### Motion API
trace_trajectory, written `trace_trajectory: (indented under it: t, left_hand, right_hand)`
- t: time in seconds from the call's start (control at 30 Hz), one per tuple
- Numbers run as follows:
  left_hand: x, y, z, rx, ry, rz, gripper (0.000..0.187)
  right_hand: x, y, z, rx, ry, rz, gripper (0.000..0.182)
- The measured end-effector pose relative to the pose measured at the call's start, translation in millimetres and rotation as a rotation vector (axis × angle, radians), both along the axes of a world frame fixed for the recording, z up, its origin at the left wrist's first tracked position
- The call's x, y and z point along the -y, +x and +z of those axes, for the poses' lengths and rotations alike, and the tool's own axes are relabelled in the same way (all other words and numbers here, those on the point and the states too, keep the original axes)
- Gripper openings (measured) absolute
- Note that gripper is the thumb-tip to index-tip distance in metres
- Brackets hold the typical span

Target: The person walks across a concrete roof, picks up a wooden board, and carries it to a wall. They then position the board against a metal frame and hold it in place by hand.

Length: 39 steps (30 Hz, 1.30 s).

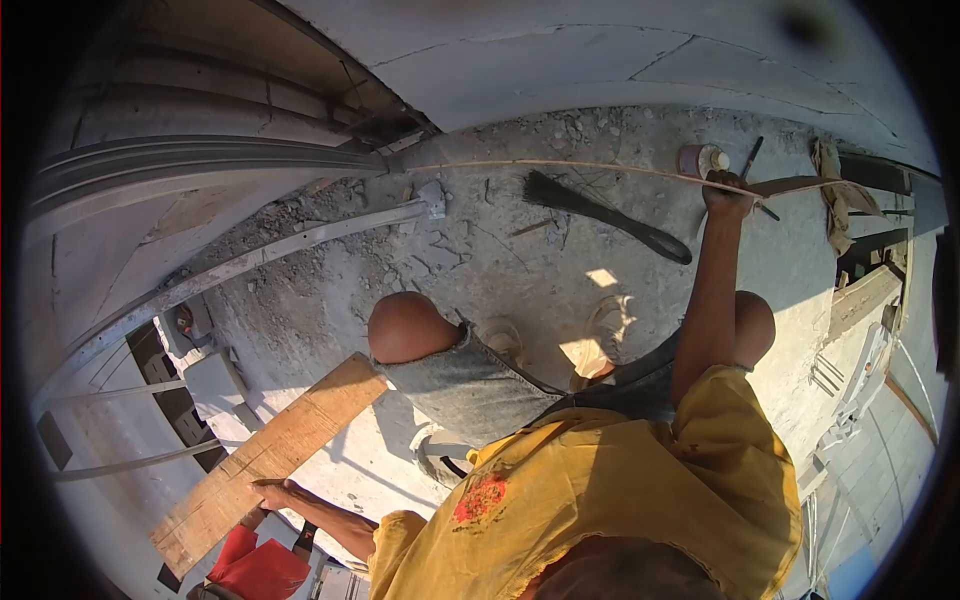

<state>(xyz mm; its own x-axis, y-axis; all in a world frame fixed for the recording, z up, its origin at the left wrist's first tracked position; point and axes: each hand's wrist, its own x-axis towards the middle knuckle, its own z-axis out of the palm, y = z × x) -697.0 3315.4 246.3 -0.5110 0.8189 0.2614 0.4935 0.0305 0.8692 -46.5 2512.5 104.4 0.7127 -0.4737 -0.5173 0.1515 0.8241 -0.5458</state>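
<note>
My left hand (272, 491) is on the long edge of a wooden board (270, 455), fingers closed at that edge. The board slants from beside my left knee down to the lower left. My right arm reaches out, and its hand (728, 195) is closed in a fist around a long, thin, light strip (560, 163). That strip runs left across the floor and passes my hand on the right. A dark, thin stick (752, 156) lies just beside this hand. Touching distance away stands or lies a bottle with a white cap (698, 160).
A dark hand brush (600, 213) lies on the dusty floor ahead of my feet. Rubble (440, 250) and a metal rail (290, 245) are at the left. A brown cloth (832, 195) hangs at the right. Something red, cloth-like (262, 570), shows beneath the board.
</note>
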Motion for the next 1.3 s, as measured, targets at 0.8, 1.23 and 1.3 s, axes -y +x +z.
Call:
trace_trajectory:
  t: [0.8,1.23,1.3]
  left_hand:
    - [-73.1,38.2,-49.5,0.021,-0.512,-0.073,0.075]
    - [301.9,410.2,28.4,-0.198,-0.315,-1.53,0.075]
    - [326.7,433.0,22.5,-0.686,-0.101,-1.53,0.079]
  right_hand:
    - [24.1,-3.5,-11.4,-0.274,-0.193,0.035,0.059]
    - [-33.4,-30.5,-15.4,-0.356,-0.045,0.251,0.041]
    - [-28.5,-45.2,-39.3,-0.37,-0.035,0.277,0.044]
